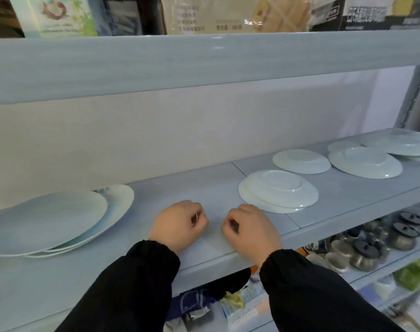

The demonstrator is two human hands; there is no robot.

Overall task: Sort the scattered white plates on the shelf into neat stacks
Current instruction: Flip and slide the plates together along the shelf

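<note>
Left hand [180, 224] and right hand [250, 230] rest on the shelf [180, 188], fingers [200, 216] curled on nothing; the overturned plate pair [278, 190] lies just forward-right of the right hand, the nearer.

Bare shelf [180, 188] between left-end plate stack [48, 219] and overturned plates [278, 190] toward right end; upper shelf board [204, 65] low overhead.
</note>
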